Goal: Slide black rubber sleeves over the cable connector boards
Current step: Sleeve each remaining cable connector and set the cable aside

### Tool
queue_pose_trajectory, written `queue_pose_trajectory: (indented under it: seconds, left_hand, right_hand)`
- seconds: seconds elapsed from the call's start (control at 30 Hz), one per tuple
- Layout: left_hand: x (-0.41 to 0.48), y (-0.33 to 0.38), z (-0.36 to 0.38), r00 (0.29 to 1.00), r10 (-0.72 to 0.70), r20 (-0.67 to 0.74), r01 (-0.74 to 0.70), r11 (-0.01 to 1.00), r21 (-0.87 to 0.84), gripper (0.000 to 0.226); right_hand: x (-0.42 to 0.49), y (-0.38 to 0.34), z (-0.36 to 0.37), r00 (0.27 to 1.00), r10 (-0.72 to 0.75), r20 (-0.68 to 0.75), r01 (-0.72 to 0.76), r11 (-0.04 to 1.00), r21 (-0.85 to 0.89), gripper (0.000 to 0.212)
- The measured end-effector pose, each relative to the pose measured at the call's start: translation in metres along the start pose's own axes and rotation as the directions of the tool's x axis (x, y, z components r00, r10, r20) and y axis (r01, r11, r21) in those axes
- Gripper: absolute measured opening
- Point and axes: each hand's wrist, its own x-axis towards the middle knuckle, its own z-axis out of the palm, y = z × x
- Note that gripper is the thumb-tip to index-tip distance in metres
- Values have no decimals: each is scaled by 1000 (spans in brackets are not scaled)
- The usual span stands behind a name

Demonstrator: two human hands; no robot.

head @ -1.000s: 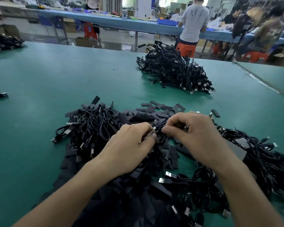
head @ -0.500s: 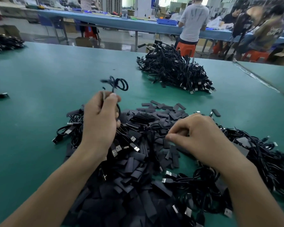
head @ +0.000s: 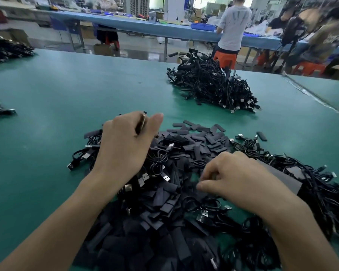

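Hundreds of black rubber sleeves heap mid-frame on the green table among thin cables. Upper centre, the left hand pinches what is probably a stiff connector board. The right hand curls into the pile, and I cannot tell whether it holds anything. Sleeves should handle light and floppy, so pinch the edges near the mouth.

head cam, faces fwd and down, close over green table
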Motion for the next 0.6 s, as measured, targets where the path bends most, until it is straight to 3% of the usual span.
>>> queue_pose_trajectory:
  seconds: [0.03, 0.13, 0.2, 0.33, 0.47, 0.6]
  left_hand:
    - [1, -1, 1, 1000, -23, 15, 24, 998, -65, 59]
    - [0, -6, 3, 988, -94, 122, 120, 967, -224, 61]
    - [-1, -6, 5, 977, -133, 170, 178, 941, -288, 57]
    - [0, -3, 6, 951, -226, 211, 297, 856, -424, 40]
    - [-2, -4, 5, 959, -180, 217, 238, 929, -283, 30]
    - [-4, -8, 10, 969, -39, 242, 50, 998, -37, 24]
  right_hand:
    - [0, -1, 0, 999, -15, -43, 14, 1000, -18, 17]
    - [1, -2, 5, 967, -68, -245, 57, 997, -53, 35]
    - [4, -6, 9, 922, -152, -356, 140, 988, -60, 36]
    - [11, -16, 27, 921, -251, -299, 252, 967, -34, 26]
    - [17, -15, 47, 985, -116, -129, 97, 985, -146, 47]
    - [26, -10, 62, 992, -68, -111, 65, 998, -24, 47]
